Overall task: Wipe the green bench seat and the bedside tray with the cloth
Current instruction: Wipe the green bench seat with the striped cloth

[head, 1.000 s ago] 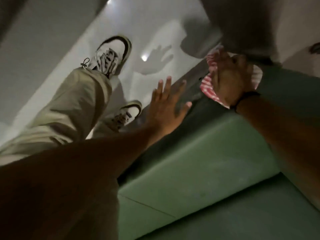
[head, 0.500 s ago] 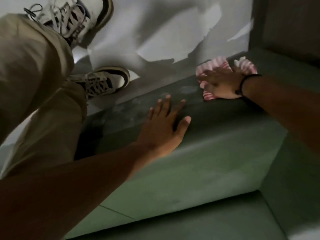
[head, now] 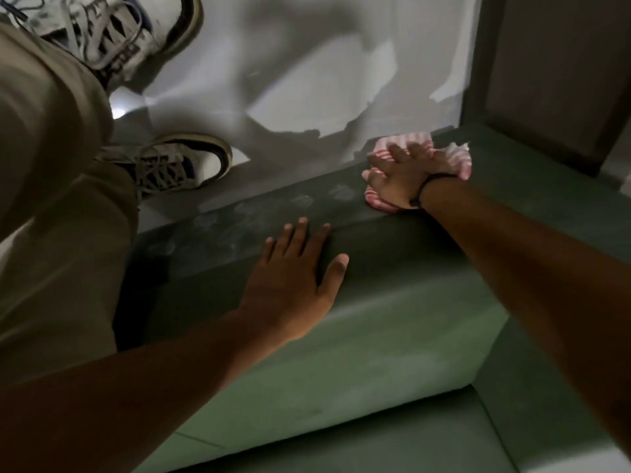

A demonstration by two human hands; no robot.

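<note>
1. I see a glossy pale floor (head: 341,46) filling the upper middle of my view, crossed by soft dark shadows and one small bright glint of light near the trouser leg.
2. Two white lace-up sneakers stand on it: the far sneaker (head: 112,32) at the top left edge, partly cropped, and the near sneaker (head: 181,163) lower down, its toe pointing right.
3. Khaki trousers (head: 51,199) cover the left side and overlap both shoes.
4. At the upper right I make out a dark upright panel (head: 560,70); I cannot tell what it belongs to.
</note>
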